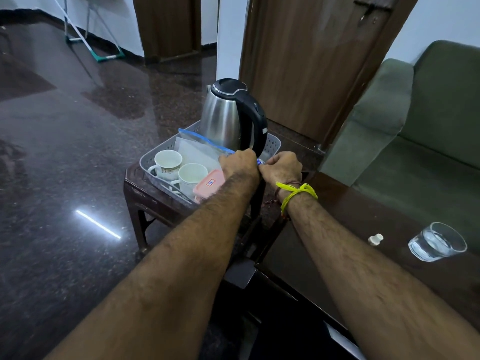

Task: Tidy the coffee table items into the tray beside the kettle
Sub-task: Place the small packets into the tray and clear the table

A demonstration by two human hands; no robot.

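Thin clear plastic, blue-sealed: the zip bag [200, 149] lies in the grey tray [146, 162] at 12 o'clock, just beside the kettle [228, 118]. It looks light, limp and slippery; I judge the stiffer sealed edge the best hold. My left hand [240, 163] and right hand [281, 166] are both curled, pinching a small blue-and-white item [260, 161] between them. The tray also holds two cups [168, 161] and a pink box [209, 183].
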